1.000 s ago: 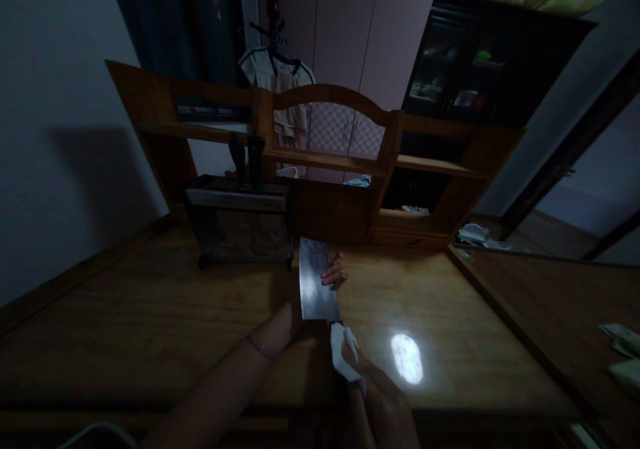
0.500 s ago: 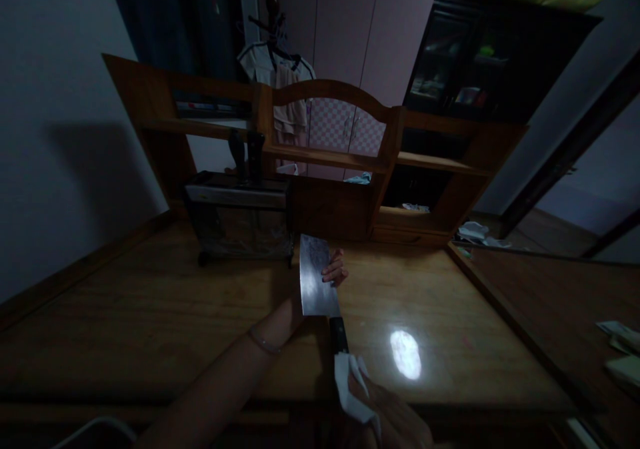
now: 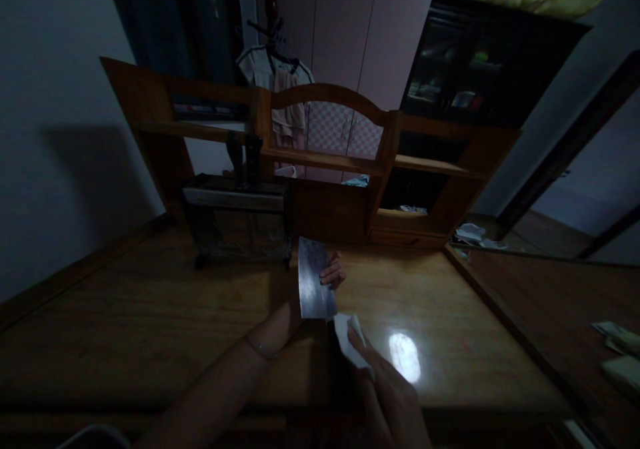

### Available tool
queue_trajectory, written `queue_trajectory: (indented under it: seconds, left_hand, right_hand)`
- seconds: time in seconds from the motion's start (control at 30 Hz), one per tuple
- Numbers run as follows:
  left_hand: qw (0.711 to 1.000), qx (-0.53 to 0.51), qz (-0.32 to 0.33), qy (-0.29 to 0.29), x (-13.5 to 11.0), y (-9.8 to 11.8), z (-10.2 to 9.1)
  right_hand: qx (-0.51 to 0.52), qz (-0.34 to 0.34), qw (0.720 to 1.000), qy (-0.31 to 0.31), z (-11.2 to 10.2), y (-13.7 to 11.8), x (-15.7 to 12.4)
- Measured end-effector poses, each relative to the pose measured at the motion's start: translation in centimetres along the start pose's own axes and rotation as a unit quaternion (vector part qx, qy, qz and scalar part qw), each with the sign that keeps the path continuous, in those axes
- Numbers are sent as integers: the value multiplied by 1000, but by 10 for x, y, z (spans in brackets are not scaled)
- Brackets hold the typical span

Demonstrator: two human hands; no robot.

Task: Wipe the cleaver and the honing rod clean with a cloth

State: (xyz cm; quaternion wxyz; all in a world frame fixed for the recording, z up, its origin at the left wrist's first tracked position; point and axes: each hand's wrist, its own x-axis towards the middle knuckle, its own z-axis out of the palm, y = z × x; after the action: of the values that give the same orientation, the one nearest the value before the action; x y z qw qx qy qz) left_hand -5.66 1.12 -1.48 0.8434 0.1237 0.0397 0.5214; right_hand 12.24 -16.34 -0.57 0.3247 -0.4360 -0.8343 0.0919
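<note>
A broad steel cleaver is held blade-up over the wooden desk. My left hand grips the blade from behind, fingertips curling round its right edge. My right hand is closed on a white cloth wrapped round the cleaver's dark handle, just below the blade. The handle is mostly hidden under the cloth and my hand.
A dark knife rack with two handles sticking up stands at the back of the desk. Behind it rises a wooden shelf unit. Papers lie at the far right. A light glare shines on the desk.
My right hand with the cloth slid down the handle toward me, then back up to the base of the blade. The left hand and cleaver stayed in place.
</note>
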Motion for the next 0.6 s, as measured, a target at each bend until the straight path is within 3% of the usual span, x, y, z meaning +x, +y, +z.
queue_trajectory:
  seconds: [0.17,0.6]
  left_hand:
    - [1000,1,23,2,-3,-3,3]
    - [999,6,29,-15,6,-2,-13]
  right_hand:
    - [-9,-31,999,15,23,-3,1]
    - [-128,-154,978,-59,8,22,-20]
